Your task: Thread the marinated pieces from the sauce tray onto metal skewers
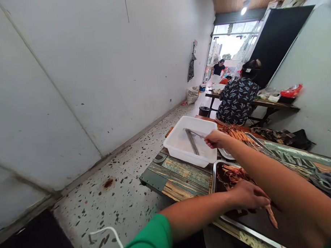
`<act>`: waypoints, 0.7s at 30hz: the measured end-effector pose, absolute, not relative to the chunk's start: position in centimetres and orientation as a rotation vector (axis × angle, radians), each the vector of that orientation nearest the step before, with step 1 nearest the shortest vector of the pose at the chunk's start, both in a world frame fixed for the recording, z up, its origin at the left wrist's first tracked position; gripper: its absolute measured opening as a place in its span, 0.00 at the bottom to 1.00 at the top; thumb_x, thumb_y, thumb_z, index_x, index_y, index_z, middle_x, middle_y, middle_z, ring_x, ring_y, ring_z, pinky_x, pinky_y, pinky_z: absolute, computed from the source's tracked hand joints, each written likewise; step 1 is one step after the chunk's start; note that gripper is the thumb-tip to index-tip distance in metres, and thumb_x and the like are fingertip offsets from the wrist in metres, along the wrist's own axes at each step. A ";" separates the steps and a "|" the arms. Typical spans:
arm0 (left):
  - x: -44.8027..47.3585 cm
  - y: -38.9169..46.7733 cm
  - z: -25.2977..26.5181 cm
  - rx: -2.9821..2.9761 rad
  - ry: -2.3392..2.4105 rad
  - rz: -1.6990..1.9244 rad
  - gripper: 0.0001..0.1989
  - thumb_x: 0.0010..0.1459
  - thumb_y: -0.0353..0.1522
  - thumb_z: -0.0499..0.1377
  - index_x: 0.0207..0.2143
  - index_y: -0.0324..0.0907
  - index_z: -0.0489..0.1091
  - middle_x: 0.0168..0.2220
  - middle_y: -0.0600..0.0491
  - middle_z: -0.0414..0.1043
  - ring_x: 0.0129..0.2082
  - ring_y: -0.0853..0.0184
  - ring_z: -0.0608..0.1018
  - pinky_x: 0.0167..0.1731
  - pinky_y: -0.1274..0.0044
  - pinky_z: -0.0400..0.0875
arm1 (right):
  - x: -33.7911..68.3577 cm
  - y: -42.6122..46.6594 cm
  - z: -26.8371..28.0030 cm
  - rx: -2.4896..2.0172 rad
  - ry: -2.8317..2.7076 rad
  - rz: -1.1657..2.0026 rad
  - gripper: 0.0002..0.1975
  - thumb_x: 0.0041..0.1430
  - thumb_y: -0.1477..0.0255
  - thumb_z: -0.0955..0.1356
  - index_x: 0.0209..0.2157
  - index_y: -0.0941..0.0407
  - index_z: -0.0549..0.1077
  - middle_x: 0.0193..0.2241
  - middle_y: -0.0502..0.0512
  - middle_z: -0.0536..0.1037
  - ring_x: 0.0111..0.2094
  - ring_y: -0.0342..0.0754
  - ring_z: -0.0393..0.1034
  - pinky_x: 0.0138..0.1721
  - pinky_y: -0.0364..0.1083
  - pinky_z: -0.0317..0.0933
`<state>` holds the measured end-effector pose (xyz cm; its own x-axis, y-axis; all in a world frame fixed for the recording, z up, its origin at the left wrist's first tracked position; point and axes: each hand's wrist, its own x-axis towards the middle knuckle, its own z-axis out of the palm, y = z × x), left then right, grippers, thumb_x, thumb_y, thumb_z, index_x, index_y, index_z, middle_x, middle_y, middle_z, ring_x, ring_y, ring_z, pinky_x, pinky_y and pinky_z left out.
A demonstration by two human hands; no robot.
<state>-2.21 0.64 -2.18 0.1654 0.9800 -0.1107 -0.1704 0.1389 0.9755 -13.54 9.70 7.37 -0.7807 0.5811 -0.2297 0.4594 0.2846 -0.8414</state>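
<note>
Nearest of all, a smooth green sleeve (pixel 150 236) covers the upper left arm, on the near side of the white tub (pixel 187 157). Beneath the tub spreads a table (pixel 178 177) patterned with worn, multicoloured planks. Right of the tub and nearer than it, a shiny-rimmed metal tray (pixel 213 178), dark inside, carries stringy orange pieces (pixel 233 172), apparently left to handle. Rounded at the corners, the tub looks like plastic. Just right of it lies a heap of similar pieces (pixel 238 133), perhaps already done, though I cannot tell for certain; the work seems partway. At the tub's right rim, the right hand (pixel 213 139) closes around a slim rod (pixel 195 133); more straight, metallic rods (pixel 192 142) lie inside. Nearer than the tub, above the tray, the left hand (pixel 246 196) pinches one tapering, knobbly piece (pixel 272 218).
</note>
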 end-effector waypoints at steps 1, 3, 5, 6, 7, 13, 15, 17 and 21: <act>-2.3 0.7 -2.1 1.074 1.057 1.066 0.11 0.47 0.30 0.59 0.34 0.39 0.75 0.28 0.54 0.73 0.33 0.66 0.74 0.34 0.76 0.69 | -11.6 10.1 8.5 -1.000 -2.372 1.588 0.15 0.59 0.68 0.64 0.47 0.58 0.66 0.44 0.57 0.70 0.40 0.47 0.68 0.38 0.51 0.65; -2.4 0.6 -1.8 1.121 1.150 1.018 0.12 0.47 0.31 0.58 0.35 0.39 0.75 0.25 0.54 0.72 0.27 0.69 0.73 0.32 0.76 0.69 | -6.4 10.3 10.4 -1.008 -2.252 1.719 0.13 0.59 0.67 0.63 0.44 0.59 0.67 0.39 0.54 0.72 0.34 0.44 0.69 0.32 0.47 0.66; -2.5 0.4 -1.4 1.123 1.154 1.052 0.12 0.48 0.32 0.57 0.36 0.38 0.74 0.26 0.53 0.72 0.26 0.71 0.73 0.31 0.77 0.69 | 0.2 9.5 11.2 -0.967 -2.087 1.808 0.11 0.59 0.66 0.63 0.36 0.60 0.68 0.26 0.48 0.70 0.20 0.37 0.63 0.20 0.39 0.60; -2.5 0.2 -1.1 1.134 1.102 1.099 0.13 0.48 0.33 0.58 0.37 0.36 0.74 0.28 0.52 0.73 0.27 0.71 0.73 0.32 0.77 0.68 | 3.6 8.6 11.1 -0.939 -1.991 1.836 0.11 0.58 0.64 0.63 0.31 0.59 0.66 0.21 0.44 0.65 0.15 0.34 0.56 0.15 0.37 0.53; -2.5 0.0 -0.9 1.132 1.070 1.167 0.15 0.49 0.36 0.57 0.36 0.35 0.73 0.30 0.50 0.74 0.28 0.71 0.73 0.33 0.77 0.68 | 7.0 7.4 10.6 -0.915 -1.894 1.856 0.12 0.56 0.62 0.65 0.28 0.57 0.64 0.18 0.42 0.61 0.13 0.33 0.51 0.12 0.36 0.48; -2.6 -0.4 0.5 1.044 0.880 1.275 0.25 0.51 0.46 0.56 0.45 0.37 0.67 0.44 0.43 0.71 0.41 0.66 0.74 0.41 0.75 0.65 | 18.2 -1.3 4.0 -0.872 -1.412 1.977 0.14 0.51 0.60 0.67 0.30 0.56 0.64 0.17 0.40 0.58 0.11 0.31 0.45 0.10 0.35 0.41; -2.5 -0.5 1.0 0.946 0.838 1.242 0.27 0.52 0.48 0.53 0.46 0.37 0.67 0.47 0.42 0.69 0.45 0.62 0.72 0.44 0.73 0.65 | 18.6 -3.0 2.0 -0.825 -1.312 2.011 0.13 0.52 0.60 0.67 0.31 0.56 0.65 0.17 0.40 0.59 0.11 0.31 0.45 0.10 0.35 0.41; -2.4 -0.7 1.6 0.885 0.786 1.185 0.29 0.53 0.50 0.50 0.45 0.37 0.68 0.49 0.42 0.67 0.47 0.60 0.71 0.45 0.71 0.64 | 18.1 -4.0 0.7 -0.769 -1.268 2.045 0.13 0.53 0.60 0.66 0.31 0.57 0.65 0.17 0.40 0.59 0.11 0.31 0.45 0.10 0.35 0.41; -2.5 -0.8 2.4 0.850 0.772 1.053 0.29 0.55 0.50 0.46 0.43 0.35 0.69 0.49 0.41 0.67 0.45 0.59 0.72 0.44 0.70 0.65 | 16.7 -4.7 -0.2 -0.709 -1.331 2.079 0.14 0.52 0.60 0.67 0.30 0.58 0.66 0.16 0.41 0.61 0.09 0.31 0.47 0.09 0.35 0.40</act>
<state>-2.51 -0.78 2.40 0.3069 0.9426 -0.1314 -0.4088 0.2552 0.8762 16.66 -4.72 -0.18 -0.6999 0.7023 -0.1303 -0.1753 -0.3458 -0.9218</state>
